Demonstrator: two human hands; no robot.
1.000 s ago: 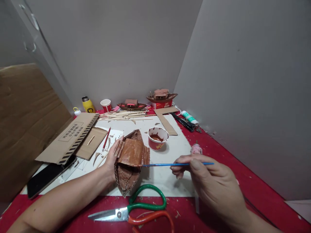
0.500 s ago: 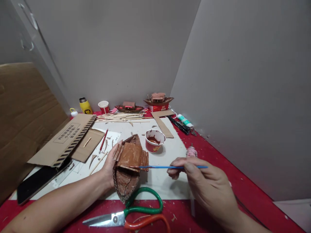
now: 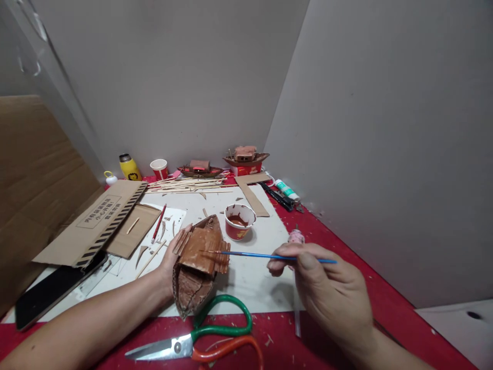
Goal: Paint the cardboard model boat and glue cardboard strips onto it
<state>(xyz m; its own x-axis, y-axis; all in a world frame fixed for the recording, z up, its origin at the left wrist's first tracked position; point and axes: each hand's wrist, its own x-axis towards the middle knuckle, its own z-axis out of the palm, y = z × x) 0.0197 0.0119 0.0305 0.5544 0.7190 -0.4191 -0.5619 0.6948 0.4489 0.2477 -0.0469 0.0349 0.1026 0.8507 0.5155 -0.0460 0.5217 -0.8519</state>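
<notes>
My left hand (image 3: 169,262) grips a brown model boat (image 3: 192,293) from its left side, with most of the fingers hidden by the hull. The boat's curved cabin roof (image 3: 200,249) carries wet-looking brown paint. Pinched in my right hand (image 3: 319,277) is a thin blue paintbrush (image 3: 254,255), its tip on the roof. Just beyond the boat stands a paper cup (image 3: 239,226) with brown paint inside and smears on its rim. Scissors (image 3: 192,341) with one green and one orange handle lie in front of the boat.
Two finished-looking model boats (image 3: 199,168) stand at the back near thin wooden sticks (image 3: 192,184). Cardboard (image 3: 96,221), a phone (image 3: 54,293) and a red pencil (image 3: 159,223) lie at left. A yellow bottle (image 3: 130,168) and tubes (image 3: 287,190) stand or lie farther back.
The brush tip has moved from the roof's near edge up toward its middle. The whole view has shifted slightly; my left hand still holds the boat.
</notes>
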